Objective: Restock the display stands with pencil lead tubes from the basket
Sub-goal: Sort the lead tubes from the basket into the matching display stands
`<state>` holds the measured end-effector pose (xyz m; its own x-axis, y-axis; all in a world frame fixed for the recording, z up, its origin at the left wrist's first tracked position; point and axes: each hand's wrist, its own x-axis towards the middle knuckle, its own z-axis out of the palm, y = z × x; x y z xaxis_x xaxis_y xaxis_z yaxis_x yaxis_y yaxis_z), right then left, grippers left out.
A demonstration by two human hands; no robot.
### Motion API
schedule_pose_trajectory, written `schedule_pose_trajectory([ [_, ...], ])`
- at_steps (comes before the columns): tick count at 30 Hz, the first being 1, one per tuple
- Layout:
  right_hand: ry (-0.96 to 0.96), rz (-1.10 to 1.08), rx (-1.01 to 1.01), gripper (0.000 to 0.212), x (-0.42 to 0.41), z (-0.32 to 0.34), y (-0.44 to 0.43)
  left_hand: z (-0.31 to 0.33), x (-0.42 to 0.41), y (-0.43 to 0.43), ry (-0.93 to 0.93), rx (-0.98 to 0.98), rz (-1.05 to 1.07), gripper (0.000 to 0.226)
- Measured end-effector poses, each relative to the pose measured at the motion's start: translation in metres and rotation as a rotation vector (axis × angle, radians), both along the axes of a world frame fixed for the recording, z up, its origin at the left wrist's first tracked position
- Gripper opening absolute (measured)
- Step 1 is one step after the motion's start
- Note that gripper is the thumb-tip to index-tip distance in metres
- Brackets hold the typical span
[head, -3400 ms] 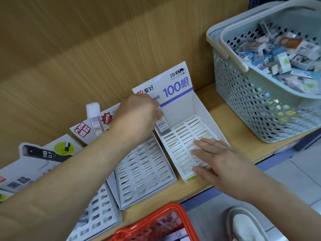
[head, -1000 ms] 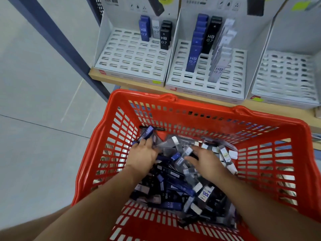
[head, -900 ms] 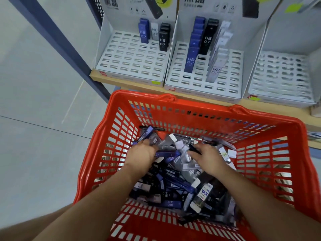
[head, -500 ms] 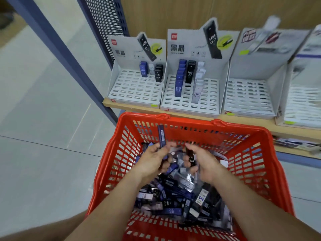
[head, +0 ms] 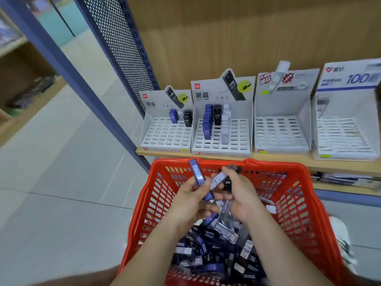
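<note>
1. The left hand (head: pixel 191 195) covers the lower end of the blue tube (head: pixel 198 177) it grips.
2. The right hand (head: pixel 244 193) hides most of the pale tube (head: pixel 217 180) it holds, along with darker ones; their count is unclear.
3. Below the hands, the forearms cover part of the tube heap (head: pixel 206 252), and the bottom edge cuts off the red basket (head: pixel 305 169).
4. Far right of the hands, the last display stand (head: pixel 348 129) is cut off and its print is smeared.
5. Lower right of the hands, a shoe (head: pixel 340 236) is blurred and half hidden.

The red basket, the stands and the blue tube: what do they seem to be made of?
Basket: moulded plastic, slightly glossy, one-piece lattice walls. Stands: probably printed cardboard, matt, with folded side walls; the slotted trays may be plastic. Blue tube, held by the left hand: hard plastic, likely glossy; blur leaves it open.
</note>
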<state>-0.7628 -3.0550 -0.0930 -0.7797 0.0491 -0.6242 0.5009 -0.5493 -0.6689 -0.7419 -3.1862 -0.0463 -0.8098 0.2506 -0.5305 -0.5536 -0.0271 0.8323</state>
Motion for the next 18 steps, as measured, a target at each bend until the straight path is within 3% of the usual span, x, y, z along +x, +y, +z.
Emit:
schedule_pose_trajectory([
  [3,0.056,-0.062,-0.027,0.011,-0.012,0.013,0.002,0.014,-0.014,-0.013,0.087,-0.151,-0.059,0.018],
  [9,0.166,0.180,-0.261,0.028,-0.018,0.040,0.010,0.038,-0.051,-0.031,0.746,-0.788,-0.320,0.035],
  [12,0.285,0.323,-0.246,0.027,-0.018,0.047,0.014,0.057,-0.066,-0.034,0.910,-0.990,-0.368,0.044],
  [15,0.358,0.313,-0.129,0.019,-0.020,0.049,0.013,0.068,-0.079,-0.032,0.980,-1.031,-0.383,0.052],
  [16,0.367,0.287,-0.090,0.018,-0.021,0.048,0.012,0.072,-0.082,-0.031,0.902,-0.954,-0.339,0.056],
  [18,0.369,0.231,-0.006,0.012,-0.023,0.044,0.011,0.082,-0.086,-0.030,0.596,-0.619,-0.199,0.057],
])
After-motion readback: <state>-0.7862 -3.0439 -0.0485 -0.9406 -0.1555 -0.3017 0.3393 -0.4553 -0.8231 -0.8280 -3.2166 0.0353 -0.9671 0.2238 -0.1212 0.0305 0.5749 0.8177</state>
